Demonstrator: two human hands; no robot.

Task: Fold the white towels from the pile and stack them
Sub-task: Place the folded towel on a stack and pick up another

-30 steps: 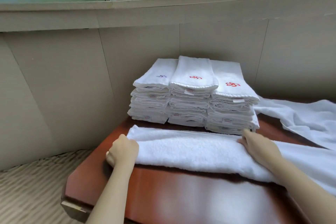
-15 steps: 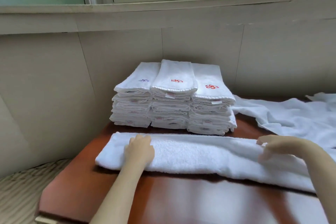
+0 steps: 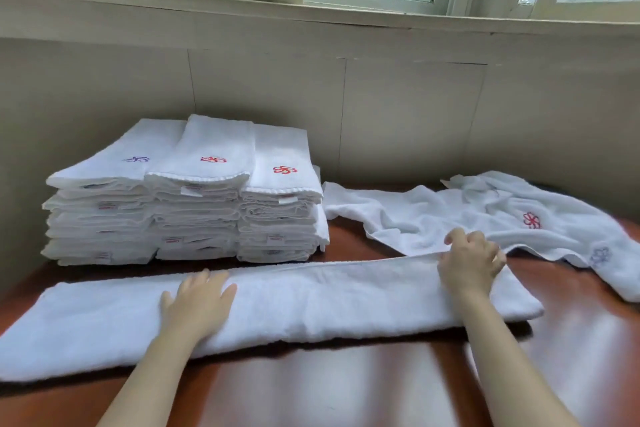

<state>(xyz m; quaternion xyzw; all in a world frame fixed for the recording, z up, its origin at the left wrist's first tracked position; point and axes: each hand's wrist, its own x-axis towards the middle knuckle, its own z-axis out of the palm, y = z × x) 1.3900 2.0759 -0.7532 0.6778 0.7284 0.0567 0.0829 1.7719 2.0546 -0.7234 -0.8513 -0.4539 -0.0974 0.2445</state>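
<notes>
Head view: the towel (image 3: 311,298) being worked lies as a long narrow strip across the surface (image 3: 346,388), just in front of the folded stack (image 3: 187,198). The left hand (image 3: 197,305) lies flat on it in front of the stack, fingers (image 3: 204,279) straight and pressing. The right hand (image 3: 471,263), right of the stack, curls over the strip's far edge and pinches it.

The step looks like a crosswise fold. Keep the left palm as an anchor, lift the right end and lay it over with the edges matched.

The loose pile (image 3: 502,218), right of the stack, lies close behind the right hand and could snag. Nearer than the stack, in front of the strip, the surface is bare. The strip's left end runs out of view.
</notes>
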